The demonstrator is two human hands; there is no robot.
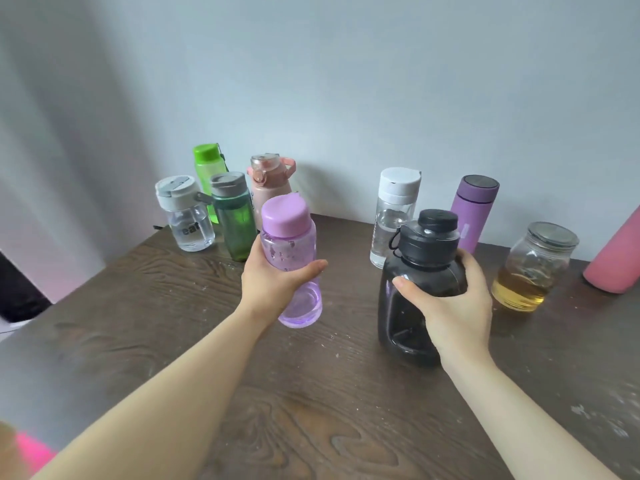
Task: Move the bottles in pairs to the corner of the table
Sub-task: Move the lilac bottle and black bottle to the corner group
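Note:
My left hand (273,282) grips a clear purple bottle (294,247) with a lilac cap, held upright near the table's middle. My right hand (450,299) wraps around a dark smoky jug (408,306) with a black lid, standing right of it. In the far left corner stand several bottles close together: a clear one with a white lid (188,216), a light green one (207,168), a dark green one (235,220) and a pink one (266,181).
Along the wall on the right stand a clear bottle with a white cap (391,209), a purple flask (474,209), a glass jar with yellow liquid (530,268) and a pink bottle (620,261) at the frame edge. The dark wooden table (311,410) ends at left.

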